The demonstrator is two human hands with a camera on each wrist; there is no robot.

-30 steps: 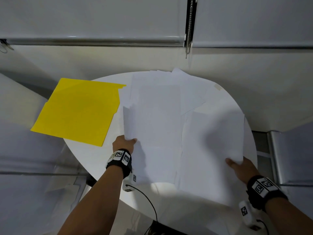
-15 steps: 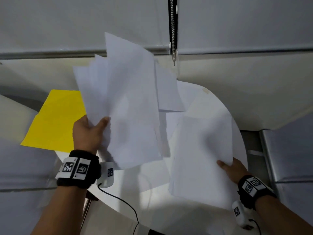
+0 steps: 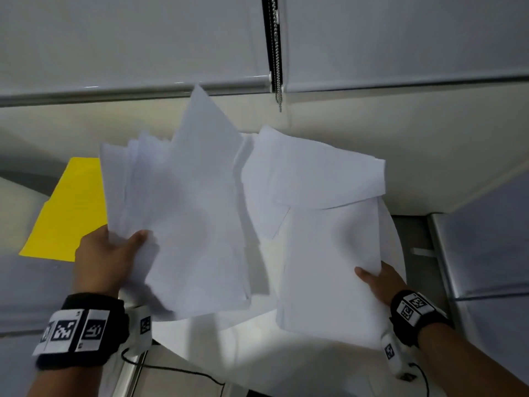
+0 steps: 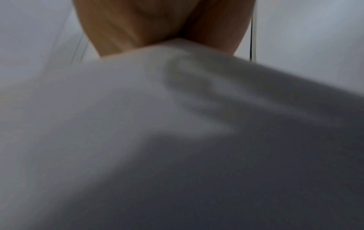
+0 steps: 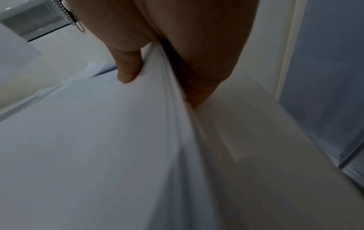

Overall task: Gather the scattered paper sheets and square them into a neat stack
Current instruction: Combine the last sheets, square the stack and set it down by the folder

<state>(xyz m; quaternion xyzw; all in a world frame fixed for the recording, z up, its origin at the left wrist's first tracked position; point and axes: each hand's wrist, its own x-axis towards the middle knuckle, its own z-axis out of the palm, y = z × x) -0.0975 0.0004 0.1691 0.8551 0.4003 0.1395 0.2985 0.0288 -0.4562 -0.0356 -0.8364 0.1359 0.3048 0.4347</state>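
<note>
My left hand grips a fanned bunch of white paper sheets by its left edge, thumb on top, lifted above the round white table. In the left wrist view the same sheets fill the frame below my palm. My right hand pinches a second bunch of white sheets at its right edge. In the right wrist view my thumb presses on top of those sheets and my fingers lie under them. The two bunches overlap in the middle.
A yellow folder lies on the table's left side, partly behind the lifted sheets. A window blind with a bead chain hangs on the wall behind. Grey cabinet surfaces stand to the right. A black cable runs below the table's near edge.
Both hands have lifted their bunches off the table. The left bunch has swung right and lower towards the right bunch, whose far end has risen and curled up.
</note>
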